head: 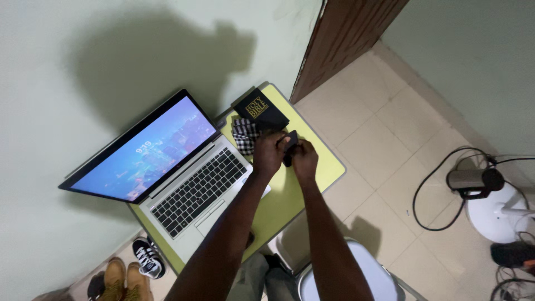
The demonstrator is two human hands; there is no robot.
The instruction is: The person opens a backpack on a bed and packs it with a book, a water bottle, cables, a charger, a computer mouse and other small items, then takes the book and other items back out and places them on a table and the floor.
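Both hands together over yellow-green table (323, 161): left hand (268, 153) and right hand (304, 159) clenched on small black object (290, 146), pinched between fingertips. Just beyond fingers: checkered cloth (244, 135), black book (260, 110); open laptop (184, 173) left of them. Risk judged: object slipping, dropping onto table.

Single view only, worn on the head, looking steeply down from well above. Tilted, so the bench (312, 161) runs diagonally from lower left to upper centre. Near enough to take in both forearms entering from the bottom edge and meeting at the hands, left hand (268, 153) and right hand (304, 160), close to mid-frame. Wide enough to catch the pale wall (67, 50) across the left and top, the tiled floor (384, 145) on the right, and a chair seat (356, 273) directly below. No second view to overlap with.
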